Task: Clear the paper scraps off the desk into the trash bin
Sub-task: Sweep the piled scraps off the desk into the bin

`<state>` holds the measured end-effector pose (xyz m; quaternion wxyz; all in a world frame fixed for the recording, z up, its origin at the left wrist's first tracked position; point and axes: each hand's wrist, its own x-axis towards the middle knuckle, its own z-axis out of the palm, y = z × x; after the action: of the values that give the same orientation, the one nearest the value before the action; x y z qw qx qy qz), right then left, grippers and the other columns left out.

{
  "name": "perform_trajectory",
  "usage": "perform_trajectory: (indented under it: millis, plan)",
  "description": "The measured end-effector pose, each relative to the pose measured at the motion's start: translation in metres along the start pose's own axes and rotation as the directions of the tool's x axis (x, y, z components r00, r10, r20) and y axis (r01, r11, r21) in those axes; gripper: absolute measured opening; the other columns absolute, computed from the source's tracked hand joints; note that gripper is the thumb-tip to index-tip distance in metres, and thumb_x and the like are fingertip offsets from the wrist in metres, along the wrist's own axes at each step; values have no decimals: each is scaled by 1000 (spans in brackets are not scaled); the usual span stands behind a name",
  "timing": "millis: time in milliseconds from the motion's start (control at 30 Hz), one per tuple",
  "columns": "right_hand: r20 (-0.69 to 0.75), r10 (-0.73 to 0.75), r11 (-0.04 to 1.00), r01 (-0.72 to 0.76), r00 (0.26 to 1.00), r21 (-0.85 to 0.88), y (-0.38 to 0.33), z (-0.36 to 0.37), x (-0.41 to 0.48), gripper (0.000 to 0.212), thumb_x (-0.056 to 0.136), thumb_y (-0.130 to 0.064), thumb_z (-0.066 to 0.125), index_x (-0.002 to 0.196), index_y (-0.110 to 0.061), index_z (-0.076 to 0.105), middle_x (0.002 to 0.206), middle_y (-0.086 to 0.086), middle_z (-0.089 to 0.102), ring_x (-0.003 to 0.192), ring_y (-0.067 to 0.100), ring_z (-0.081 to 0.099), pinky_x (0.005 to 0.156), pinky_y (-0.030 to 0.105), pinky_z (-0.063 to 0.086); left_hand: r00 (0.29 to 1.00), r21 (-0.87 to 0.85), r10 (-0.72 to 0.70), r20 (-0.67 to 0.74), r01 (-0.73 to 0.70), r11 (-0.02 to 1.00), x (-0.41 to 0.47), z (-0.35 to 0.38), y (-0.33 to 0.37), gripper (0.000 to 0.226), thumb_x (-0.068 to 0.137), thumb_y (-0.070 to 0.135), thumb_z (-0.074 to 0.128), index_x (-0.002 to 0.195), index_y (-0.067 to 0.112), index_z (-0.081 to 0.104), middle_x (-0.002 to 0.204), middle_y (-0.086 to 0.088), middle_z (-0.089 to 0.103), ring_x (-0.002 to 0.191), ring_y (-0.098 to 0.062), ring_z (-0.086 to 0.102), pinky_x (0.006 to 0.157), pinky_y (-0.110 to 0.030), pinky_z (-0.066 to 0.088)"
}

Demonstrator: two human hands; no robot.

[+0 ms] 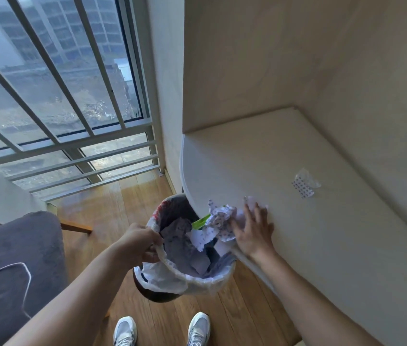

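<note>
My left hand [139, 242] grips the rim of the trash bin [185, 283], a dark bin lined with a white bag, held just under the desk's left edge. My right hand [253, 231] lies flat on the cream desk [322, 245], fingers spread, pressed against a pile of white printed paper scraps [220, 218] at the desk edge above the bin. Some scraps hang over the edge, and others lie inside the bin. One more printed scrap [303, 187] with a clear wrapper lies alone farther back on the desk.
A grey cushioned chair [15, 270] stands at the left. A barred window [55, 96] fills the far left. Desk walls [347, 71] rise behind and to the right. My white shoes [198, 328] stand on the wood floor below the bin.
</note>
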<state>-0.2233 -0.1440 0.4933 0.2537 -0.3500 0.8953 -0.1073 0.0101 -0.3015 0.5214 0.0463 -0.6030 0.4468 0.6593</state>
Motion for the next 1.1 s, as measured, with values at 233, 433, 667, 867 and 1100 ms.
perform_trajectory:
  millis: [233, 433, 667, 867, 1100]
  plan:
    - [129, -368, 923, 378, 921, -64, -59, 39, -15, 71, 94, -58, 32, 154, -26, 10, 165, -1, 1, 151, 22, -7, 120, 47, -3, 999, 6, 3, 31, -3, 1000, -2, -2, 5, 20, 82, -12, 60, 100, -20, 59, 92, -25, 51, 74, -35, 55, 59, -39, 55]
    - [-87, -396, 895, 405, 914, 188, -25, -19, -2, 61, 94, -47, 45, 150, -28, 29, 162, -7, 17, 149, 8, 9, 119, 32, 11, 1000, 31, 23, 7, -23, 999, 0, -4, 12, 16, 82, -10, 62, 97, -15, 61, 92, -26, 58, 73, -37, 63, 54, -40, 62]
    - [-185, 226, 972, -211, 956, 99, 86, -121, 91, 70, 94, -41, 52, 152, -17, 20, 164, 12, 8, 150, 30, 10, 118, 43, 19, 999, 29, 37, -15, -36, 999, 8, -5, 12, 10, 82, -8, 64, 91, -13, 63, 88, -27, 61, 69, -36, 66, 52, -36, 58]
    - [20, 162, 985, -161, 987, -68, 113, -108, 122, 63, 95, -53, 44, 145, -16, 35, 159, 15, 21, 144, 36, 21, 116, 45, 24, 999, 8, 48, -8, -48, 999, 10, -7, 13, 9, 82, -10, 62, 90, -13, 62, 80, -25, 60, 64, -34, 65, 51, -36, 58]
    - [113, -117, 963, 140, 987, -231, 48, -64, 111, 68, 93, -59, 40, 152, -34, 17, 165, -7, 2, 151, 28, -1, 117, 51, 14, 998, -19, 55, -9, -55, 998, 8, -9, 17, 10, 81, -11, 62, 90, -14, 58, 87, -24, 53, 72, -35, 58, 57, -40, 57]
